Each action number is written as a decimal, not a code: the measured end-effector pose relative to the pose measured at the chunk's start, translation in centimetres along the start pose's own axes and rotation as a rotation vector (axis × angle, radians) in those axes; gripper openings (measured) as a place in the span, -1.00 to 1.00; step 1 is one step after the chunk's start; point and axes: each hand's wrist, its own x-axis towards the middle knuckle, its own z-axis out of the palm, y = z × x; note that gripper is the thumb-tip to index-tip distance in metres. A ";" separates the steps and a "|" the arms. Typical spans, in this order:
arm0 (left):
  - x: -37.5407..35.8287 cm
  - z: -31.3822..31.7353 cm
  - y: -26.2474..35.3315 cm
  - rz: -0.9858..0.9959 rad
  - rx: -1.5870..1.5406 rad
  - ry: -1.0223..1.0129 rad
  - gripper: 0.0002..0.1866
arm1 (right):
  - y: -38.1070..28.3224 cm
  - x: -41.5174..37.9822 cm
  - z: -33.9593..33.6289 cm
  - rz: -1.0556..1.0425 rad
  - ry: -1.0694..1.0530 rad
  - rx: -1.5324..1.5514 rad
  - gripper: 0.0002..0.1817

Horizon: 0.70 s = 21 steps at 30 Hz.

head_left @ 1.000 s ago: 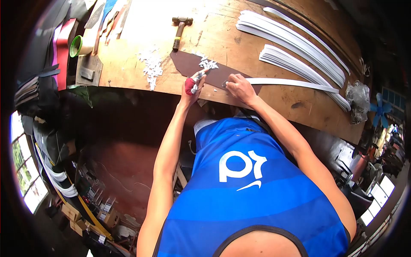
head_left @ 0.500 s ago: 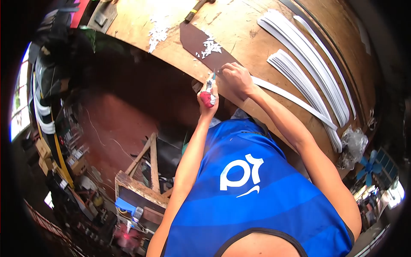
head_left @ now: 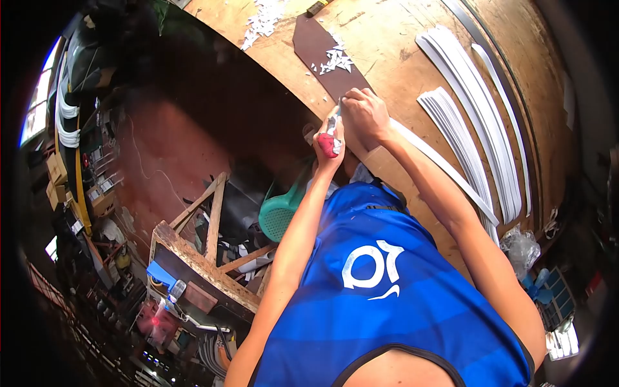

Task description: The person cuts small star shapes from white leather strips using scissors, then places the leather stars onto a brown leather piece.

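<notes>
My red-wrapped tool (head_left: 329,145) has left the white scraps (head_left: 336,61) for my right grip (head_left: 366,115).
My left grip (head_left: 327,140) is closed around it, upper middle of the frame; my right fingers press together at the white strip (head_left: 445,169), which slants down rightward across the surface (head_left: 403,169).

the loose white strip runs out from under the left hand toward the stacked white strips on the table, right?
Wrong side: in the head view, the loose white strip runs out from under the right hand toward the stacked white strips on the table.
</notes>
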 end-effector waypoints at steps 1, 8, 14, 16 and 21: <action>0.1 -0.3 -0.2 0.026 0.017 -0.022 -0.65 | 0.0 0.0 0.1 0.002 -0.001 0.003 -0.78; 0.2 0.1 -0.4 0.052 0.067 -0.023 -0.66 | -0.3 -0.1 0.2 0.008 0.002 -0.002 -0.79; 2.3 0.6 -1.2 0.214 0.168 0.024 -0.69 | -0.5 0.0 0.0 0.022 -0.020 0.018 -0.81; 1.2 -0.2 0.6 0.141 0.263 -0.023 -0.69 | -0.9 0.4 -0.5 0.030 -0.038 0.019 -0.82; 0.4 0.2 1.2 0.282 0.336 0.032 -0.74 | -0.6 0.4 -0.1 0.038 -0.002 0.027 -0.84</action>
